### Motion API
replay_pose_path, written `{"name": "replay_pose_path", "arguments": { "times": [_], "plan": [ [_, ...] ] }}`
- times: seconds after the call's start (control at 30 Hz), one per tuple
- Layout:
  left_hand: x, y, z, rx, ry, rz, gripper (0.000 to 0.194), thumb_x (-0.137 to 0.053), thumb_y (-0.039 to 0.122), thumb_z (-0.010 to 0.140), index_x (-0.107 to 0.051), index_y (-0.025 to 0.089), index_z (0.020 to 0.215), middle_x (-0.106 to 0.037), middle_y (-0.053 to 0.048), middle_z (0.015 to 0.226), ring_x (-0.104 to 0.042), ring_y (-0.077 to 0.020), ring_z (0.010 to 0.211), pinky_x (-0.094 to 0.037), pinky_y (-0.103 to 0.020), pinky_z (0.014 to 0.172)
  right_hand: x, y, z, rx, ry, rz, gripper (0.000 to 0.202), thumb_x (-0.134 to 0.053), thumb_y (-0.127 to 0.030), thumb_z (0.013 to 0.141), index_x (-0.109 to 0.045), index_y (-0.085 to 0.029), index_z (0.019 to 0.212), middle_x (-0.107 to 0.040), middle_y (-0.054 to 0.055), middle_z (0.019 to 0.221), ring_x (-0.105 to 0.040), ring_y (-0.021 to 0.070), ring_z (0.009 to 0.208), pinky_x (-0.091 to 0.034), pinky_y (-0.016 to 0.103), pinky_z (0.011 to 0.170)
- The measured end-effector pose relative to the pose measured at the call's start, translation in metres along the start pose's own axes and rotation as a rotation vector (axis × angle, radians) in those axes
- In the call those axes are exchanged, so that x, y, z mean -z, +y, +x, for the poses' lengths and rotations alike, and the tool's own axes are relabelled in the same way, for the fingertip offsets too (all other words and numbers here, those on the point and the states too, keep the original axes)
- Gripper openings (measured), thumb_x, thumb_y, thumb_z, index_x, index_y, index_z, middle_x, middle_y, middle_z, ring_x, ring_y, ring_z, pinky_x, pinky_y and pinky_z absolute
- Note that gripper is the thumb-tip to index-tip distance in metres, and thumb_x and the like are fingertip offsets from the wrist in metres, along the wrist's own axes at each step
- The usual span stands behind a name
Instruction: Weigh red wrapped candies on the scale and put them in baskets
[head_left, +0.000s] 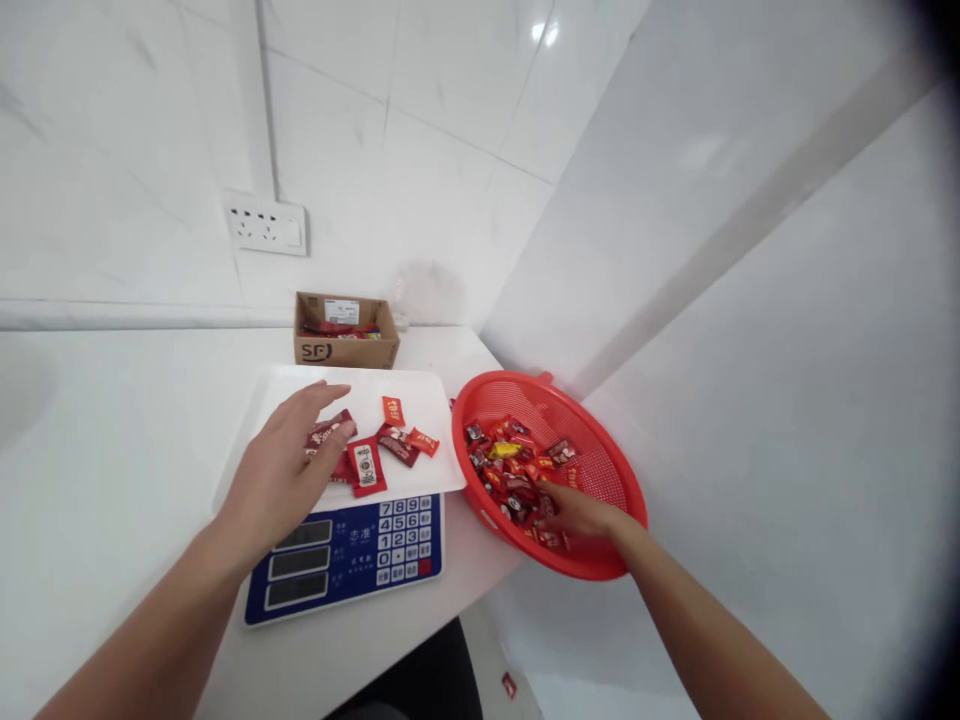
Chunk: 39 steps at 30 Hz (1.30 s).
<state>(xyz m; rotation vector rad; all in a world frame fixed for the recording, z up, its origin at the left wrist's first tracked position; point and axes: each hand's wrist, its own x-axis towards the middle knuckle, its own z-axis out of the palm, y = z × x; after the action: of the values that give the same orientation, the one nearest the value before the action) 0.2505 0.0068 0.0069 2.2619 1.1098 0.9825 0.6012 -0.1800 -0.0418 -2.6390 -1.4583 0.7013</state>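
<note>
My left hand (289, 450) hovers over the white tray (420, 385) of a scale, with thumb and fingers apart. Beneath it lies a dark red wrapped candy (328, 428), partly covered by the hand. A red packet with a pale label (367, 467) and several smaller wrapped candies lie on the tray to its right. My right hand (574, 510) reaches into a red plastic colander (630, 480). Its fingers are curled around a dark red wrapped candy (547, 504) in the pile; the fingertips are partly hidden.
The scale's blue keypad panel (356, 560) faces me at the table's front edge. Behind the tray stands a small cardboard box (356, 352) with packets inside. A wall encloses the right side beside the colander. One red wrapper (509, 685) lies on the floor below.
</note>
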Motion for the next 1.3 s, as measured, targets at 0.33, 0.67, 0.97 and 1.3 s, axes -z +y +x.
{"name": "replay_pose_path", "arguments": {
  "times": [0.33,0.67,0.97,1.3],
  "plan": [
    [-0.004,-0.002,0.000,-0.083,-0.016,0.003,0.038,-0.043,0.045,0.088,-0.056,0.024,0.117,-0.057,-0.005,0.130,-0.048,-0.0261,0.124,-0.042,-0.039,0.102,0.009,-0.009,0.000,0.073,0.173,0.387,0.012,-0.061,-0.022,0.063,-0.054,-0.022,0.073,-0.060,-0.004,0.069,-0.056,0.0147,0.063,-0.044,0.025,0.060],
    [-0.005,-0.002,-0.001,-0.150,-0.055,-0.044,0.037,-0.043,0.043,0.089,-0.059,0.020,0.113,-0.058,-0.008,0.127,-0.048,-0.0251,0.124,-0.041,-0.040,0.103,0.032,-0.035,-0.007,0.057,0.565,0.654,0.029,-0.063,-0.037,0.069,-0.046,-0.024,0.088,-0.050,-0.006,0.068,-0.047,0.0121,0.058,-0.039,0.023,0.056],
    [-0.012,0.013,-0.012,-0.006,-0.360,-0.411,0.043,-0.047,0.042,0.089,-0.045,0.025,0.128,-0.062,-0.007,0.120,-0.058,-0.0235,0.110,-0.048,-0.042,0.092,0.012,-0.155,-0.041,0.388,0.437,1.060,0.031,-0.072,-0.031,0.070,-0.048,-0.026,0.089,-0.059,-0.004,0.084,-0.058,0.0148,0.074,-0.048,0.028,0.069],
    [-0.005,0.006,-0.005,0.149,-0.152,-0.636,0.032,-0.053,0.031,0.085,-0.052,0.022,0.116,-0.067,-0.004,0.101,-0.064,-0.0190,0.089,-0.052,-0.034,0.078,-0.018,-0.213,-0.033,0.446,0.419,1.118,0.024,-0.067,-0.027,0.069,-0.049,-0.023,0.084,-0.060,-0.003,0.080,-0.058,0.0152,0.074,-0.046,0.029,0.071]
  ]
}}
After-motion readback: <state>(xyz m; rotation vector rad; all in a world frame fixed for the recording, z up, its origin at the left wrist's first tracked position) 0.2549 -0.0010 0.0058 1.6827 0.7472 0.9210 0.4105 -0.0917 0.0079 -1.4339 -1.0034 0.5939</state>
